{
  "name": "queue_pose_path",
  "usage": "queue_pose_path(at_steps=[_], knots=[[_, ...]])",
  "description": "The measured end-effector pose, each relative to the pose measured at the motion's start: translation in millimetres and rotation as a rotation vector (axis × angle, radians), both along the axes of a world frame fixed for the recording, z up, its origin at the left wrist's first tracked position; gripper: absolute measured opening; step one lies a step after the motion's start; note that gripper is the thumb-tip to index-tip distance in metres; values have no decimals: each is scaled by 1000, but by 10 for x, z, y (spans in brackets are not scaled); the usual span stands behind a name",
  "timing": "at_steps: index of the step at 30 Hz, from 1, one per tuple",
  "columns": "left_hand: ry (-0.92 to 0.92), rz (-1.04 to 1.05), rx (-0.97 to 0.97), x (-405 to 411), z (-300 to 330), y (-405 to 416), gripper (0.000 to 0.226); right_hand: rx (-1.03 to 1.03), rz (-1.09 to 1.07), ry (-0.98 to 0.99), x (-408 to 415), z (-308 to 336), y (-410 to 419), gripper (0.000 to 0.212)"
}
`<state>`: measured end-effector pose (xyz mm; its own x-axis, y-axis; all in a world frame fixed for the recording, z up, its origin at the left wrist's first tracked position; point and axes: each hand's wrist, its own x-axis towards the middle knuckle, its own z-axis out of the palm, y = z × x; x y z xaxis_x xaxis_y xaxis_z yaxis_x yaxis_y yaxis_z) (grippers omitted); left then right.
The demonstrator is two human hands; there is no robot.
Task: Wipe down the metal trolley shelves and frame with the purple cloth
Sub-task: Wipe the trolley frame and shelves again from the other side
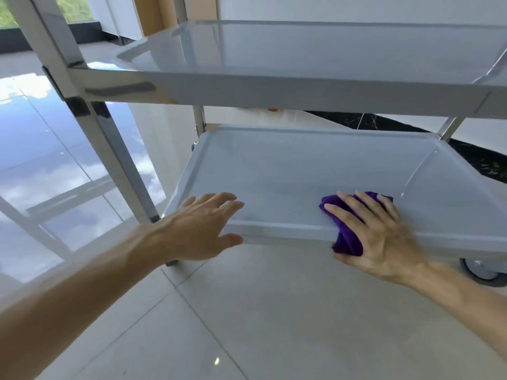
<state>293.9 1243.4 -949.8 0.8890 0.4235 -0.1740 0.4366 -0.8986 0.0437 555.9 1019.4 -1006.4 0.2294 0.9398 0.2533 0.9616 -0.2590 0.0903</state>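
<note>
My right hand (380, 237) clamps the soft, light cloth (348, 244) on the shelf (288, 171) rim; left hand (203, 229) open beside it.

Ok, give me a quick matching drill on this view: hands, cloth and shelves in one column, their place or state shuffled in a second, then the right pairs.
Things:
1. left hand
2. right hand
3. purple cloth
4. upper shelf

Place or state:
A. bunched over the lower shelf's front rim
B. bare, nothing lying on it
C. fingers straight, at the rim's left end, holding nothing
D. spread over the cloth, thumb under the rim

Pairs: 1-C, 2-D, 3-A, 4-B
</note>
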Motion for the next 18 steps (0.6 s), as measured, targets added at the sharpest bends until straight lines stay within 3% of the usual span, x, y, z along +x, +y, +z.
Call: queue_pose_path(at_steps=[5,9,13,18], knots=[[36,58,-45,129,-356,-20,82,-50,27,20,-435,-20,535,97],[-132,53,15,-13,-619,85,74,-53,90,23,-303,-27,563,96],[-184,28,23,5,-871,343,66,-44,70,17,231,-3,68,97],[-78,58,114,121,-1253,652,68,-89,-220,66,1039,66,-957,102]])
